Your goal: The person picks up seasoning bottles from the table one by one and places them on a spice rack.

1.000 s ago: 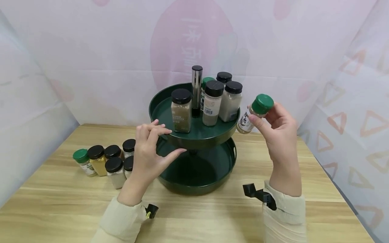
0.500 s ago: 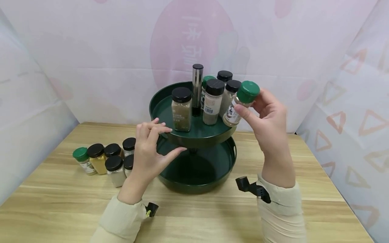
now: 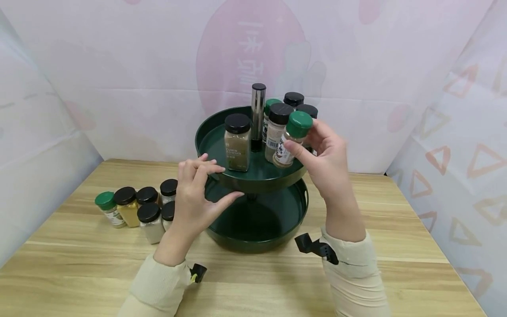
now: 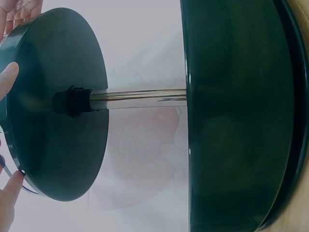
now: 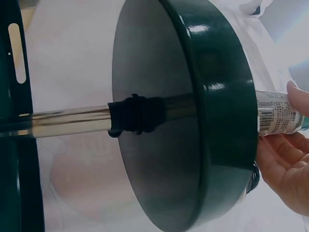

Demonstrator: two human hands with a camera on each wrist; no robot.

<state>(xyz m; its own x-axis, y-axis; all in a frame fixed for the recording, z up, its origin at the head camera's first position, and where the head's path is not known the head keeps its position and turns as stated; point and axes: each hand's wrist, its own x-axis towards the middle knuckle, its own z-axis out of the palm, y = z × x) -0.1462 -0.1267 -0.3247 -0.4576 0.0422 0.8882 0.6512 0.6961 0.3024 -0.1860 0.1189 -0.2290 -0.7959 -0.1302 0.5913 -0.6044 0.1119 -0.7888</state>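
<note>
In the head view, my right hand pinches a green-capped spice jar between thumb and fingers over the right front of the upper tray of a dark green two-tier stand. The jar leans slightly, its base low near the tray floor; from the right wrist, its barcode label shows beyond the rim. My left hand holds the upper tray's front-left rim, fingertips at the top edge, thumb lower against its outside. Cumin powder stands near those fingertips. A black-capped shaker is just behind the green-capped jar.
A metal post rises mid-tray, with more jars behind on the right. The lower tray stands beneath. Left on the wooden table, several jars cluster beside my left forearm. Printed cloth hangs behind.
My right hand has carried the green-capped jar leftward from outside the tray's right edge to over its front, in front of the black-capped shaker. My left hand has stayed put.
</note>
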